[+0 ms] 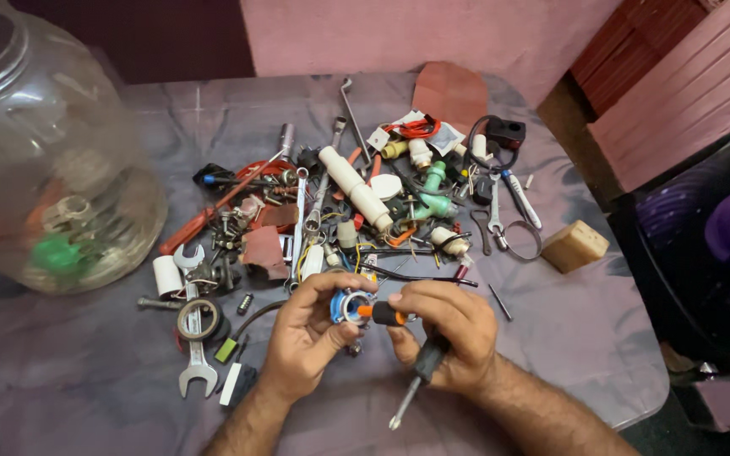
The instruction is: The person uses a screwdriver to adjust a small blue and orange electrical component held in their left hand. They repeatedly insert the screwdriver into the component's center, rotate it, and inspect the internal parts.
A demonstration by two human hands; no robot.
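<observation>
On the grey cloth-covered table (551, 338) I see at far left a clear plastic jar (52, 160), lying tilted, with small parts inside. My left hand (310, 338) grips a small round blue fitting (346, 306). Just right, my right hand (445, 333) clasps a screwdriver (411, 376), its long axis pointing down-left toward me.
</observation>
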